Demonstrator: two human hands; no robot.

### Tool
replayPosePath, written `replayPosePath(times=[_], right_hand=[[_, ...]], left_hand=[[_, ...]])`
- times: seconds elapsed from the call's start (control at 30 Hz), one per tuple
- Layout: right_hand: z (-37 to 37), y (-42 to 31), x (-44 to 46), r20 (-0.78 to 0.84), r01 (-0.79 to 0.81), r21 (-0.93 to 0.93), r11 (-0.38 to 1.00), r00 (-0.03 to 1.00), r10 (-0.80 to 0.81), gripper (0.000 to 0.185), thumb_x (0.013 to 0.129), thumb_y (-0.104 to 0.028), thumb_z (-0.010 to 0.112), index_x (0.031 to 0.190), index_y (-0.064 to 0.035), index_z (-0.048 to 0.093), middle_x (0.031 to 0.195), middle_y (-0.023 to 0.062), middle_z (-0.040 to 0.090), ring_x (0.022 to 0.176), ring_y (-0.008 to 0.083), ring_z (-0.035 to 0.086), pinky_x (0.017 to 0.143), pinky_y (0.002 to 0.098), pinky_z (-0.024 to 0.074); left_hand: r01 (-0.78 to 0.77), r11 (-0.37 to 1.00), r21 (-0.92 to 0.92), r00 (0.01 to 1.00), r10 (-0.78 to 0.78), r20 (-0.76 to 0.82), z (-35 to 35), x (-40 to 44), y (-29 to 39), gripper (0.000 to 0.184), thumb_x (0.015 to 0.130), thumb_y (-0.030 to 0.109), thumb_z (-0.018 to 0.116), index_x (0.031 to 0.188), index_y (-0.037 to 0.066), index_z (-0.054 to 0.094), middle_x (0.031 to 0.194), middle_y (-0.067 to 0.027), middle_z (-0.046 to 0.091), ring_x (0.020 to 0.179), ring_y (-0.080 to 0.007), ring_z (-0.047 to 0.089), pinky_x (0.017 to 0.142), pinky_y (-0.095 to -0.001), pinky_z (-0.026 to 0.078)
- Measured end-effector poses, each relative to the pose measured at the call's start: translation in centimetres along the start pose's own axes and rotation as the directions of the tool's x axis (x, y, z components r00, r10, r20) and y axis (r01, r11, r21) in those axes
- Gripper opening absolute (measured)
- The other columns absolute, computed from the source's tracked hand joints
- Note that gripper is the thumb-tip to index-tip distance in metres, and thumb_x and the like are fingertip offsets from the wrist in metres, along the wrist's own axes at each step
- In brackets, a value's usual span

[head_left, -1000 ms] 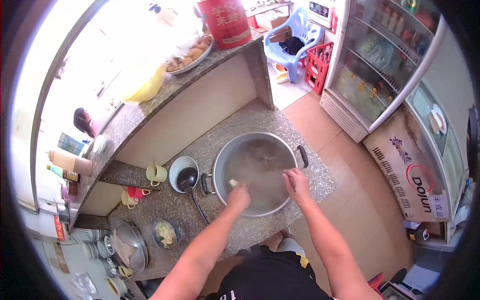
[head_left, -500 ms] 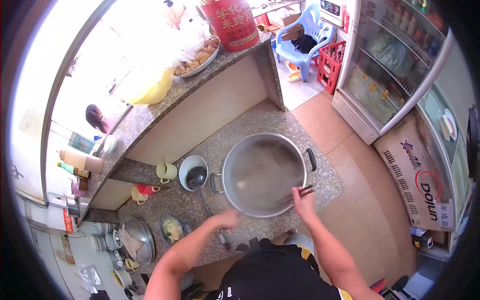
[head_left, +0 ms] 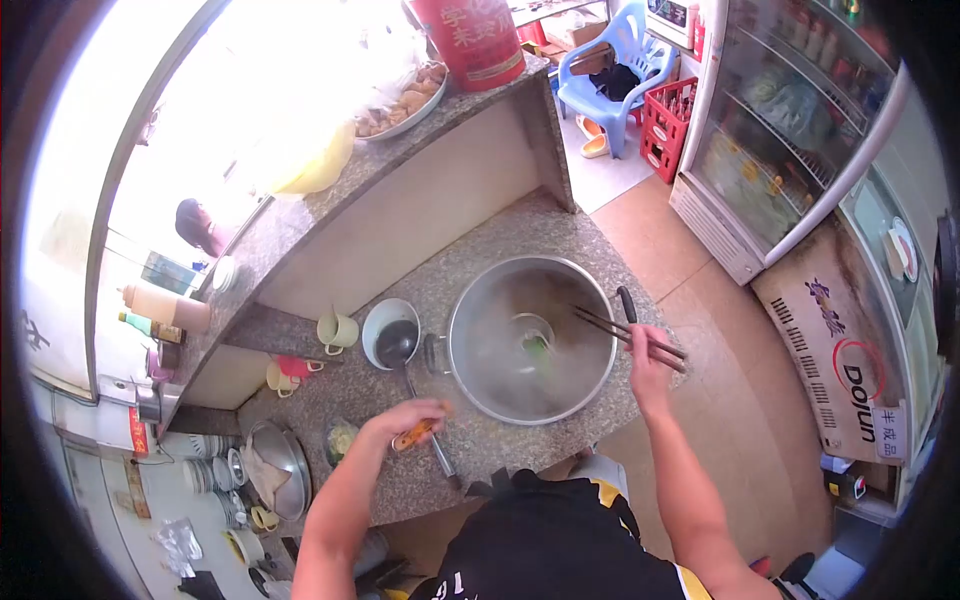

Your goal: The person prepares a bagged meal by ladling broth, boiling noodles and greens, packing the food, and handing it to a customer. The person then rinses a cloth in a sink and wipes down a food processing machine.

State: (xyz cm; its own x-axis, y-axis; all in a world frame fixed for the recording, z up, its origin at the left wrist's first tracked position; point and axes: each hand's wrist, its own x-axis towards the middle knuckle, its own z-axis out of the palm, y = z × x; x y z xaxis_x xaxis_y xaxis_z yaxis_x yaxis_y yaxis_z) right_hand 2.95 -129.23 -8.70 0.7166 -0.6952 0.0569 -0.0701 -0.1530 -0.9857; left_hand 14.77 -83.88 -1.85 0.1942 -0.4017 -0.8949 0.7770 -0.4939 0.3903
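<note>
My right hand [head_left: 652,362] grips a pair of dark chopsticks [head_left: 605,322] whose tips reach over the right part of the large steaming metal pot [head_left: 456,372]. Through the steam, a pale round shape and a green bit [head_left: 538,343] show inside; their kind is unclear. My left hand [head_left: 412,418] is over the counter, left of the pot, its fingers curled by an orange patterned object [head_left: 414,434] that is partly hidden. Close to that hand runs the long handle of a ladle [head_left: 397,343], its bowl resting in a white bowl [head_left: 376,318]. A bag of pale greens [head_left: 341,441] lies behind my left forearm.
The pot stands on a speckled stone counter [head_left: 500,233]. Cups [head_left: 338,332] and a metal basin [head_left: 291,470] are at the left. A raised ledge holds a red bucket [head_left: 470,45] and a plate of food [head_left: 405,112]. A glass-door fridge [head_left: 780,130] stands right.
My right hand has moved right and up with the chopsticks. The left hand has shifted left, and an orange object now shows by it. A pale shape and green bit now show in the pot.
</note>
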Motion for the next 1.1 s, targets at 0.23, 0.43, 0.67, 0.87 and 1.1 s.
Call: replayPosePath(times=[0.23,0.43,0.67,0.87,1.1], right_hand=[[8.0,3.2,-0.1,0.303,0.181,-0.079,0.980,0.941,-0.150,0.020,0.101,-0.021,0.068,0.101,-0.0017,0.074,0.093,0.0159,0.070,0.082,0.0311,0.069,0.076,0.0385,0.0540],[11.3,5.3,-6.8,0.187,0.069,-0.096,0.993,0.981,-0.050,0.020,0.098,-0.022,0.071,0.101,-0.0021,0.074,0.096,0.0165,0.073,0.077,0.0298,0.070,0.071,0.0415,0.0537],[7.8,1.5,-7.7,0.217,-0.256,0.112,0.960,0.949,0.228,0.033,0.106,-0.028,0.065,0.100,0.0034,0.072,0.085,0.0097,0.073,0.077,0.0163,0.071,0.068,0.0345,0.0554],[1.2,0.4,-5.2,0.151,-0.307,0.260,0.916,0.949,0.275,0.033,0.111,-0.029,0.059,0.107,0.0007,0.071,0.085,0.0065,0.070,0.073,0.0148,0.069,0.065,0.0291,0.0560],[0.3,0.7,-1.7,-0.035,-0.221,0.275,0.936,0.970,0.239,0.035,0.111,-0.031,0.058,0.109,-0.0002,0.073,0.089,0.0056,0.069,0.080,0.0140,0.067,0.072,0.0306,0.0558]], left_hand=[[-0.011,0.411,0.911,0.794,0.557,-0.242,0.2,1.2,4.9,0.035,0.095,0.022,0.065,0.126,0.006,0.066,0.087,-0.0123,0.070,0.071,-0.0252,0.071,0.068,-0.0410,0.057],[0.357,0.182,0.916,0.777,0.487,-0.399,2.2,3.6,4.0,0.032,0.092,0.017,0.057,0.116,0.002,0.071,0.114,-0.0272,0.073,0.106,-0.0453,0.071,0.091,-0.0556,0.057],[0.216,0.664,0.716,0.967,-0.042,-0.253,-0.1,3.3,2.8,0.039,0.099,0.020,0.062,0.135,0.006,0.066,0.083,-0.0105,0.068,0.073,-0.0193,0.070,0.061,-0.0351,0.056],[0.048,0.999,0.006,0.978,-0.046,-0.204,0.2,0.7,-2.5,0.036,0.104,0.023,0.061,0.137,0.007,0.065,0.080,0.0011,0.062,0.055,-0.0098,0.056,0.045,-0.0257,0.046],[-0.013,0.931,-0.366,1.000,0.007,-0.016,1.0,0.9,-4.3,0.045,0.108,0.024,0.055,0.150,0.008,0.053,0.081,0.0024,0.059,0.055,-0.0072,0.053,0.045,-0.0214,0.044]])
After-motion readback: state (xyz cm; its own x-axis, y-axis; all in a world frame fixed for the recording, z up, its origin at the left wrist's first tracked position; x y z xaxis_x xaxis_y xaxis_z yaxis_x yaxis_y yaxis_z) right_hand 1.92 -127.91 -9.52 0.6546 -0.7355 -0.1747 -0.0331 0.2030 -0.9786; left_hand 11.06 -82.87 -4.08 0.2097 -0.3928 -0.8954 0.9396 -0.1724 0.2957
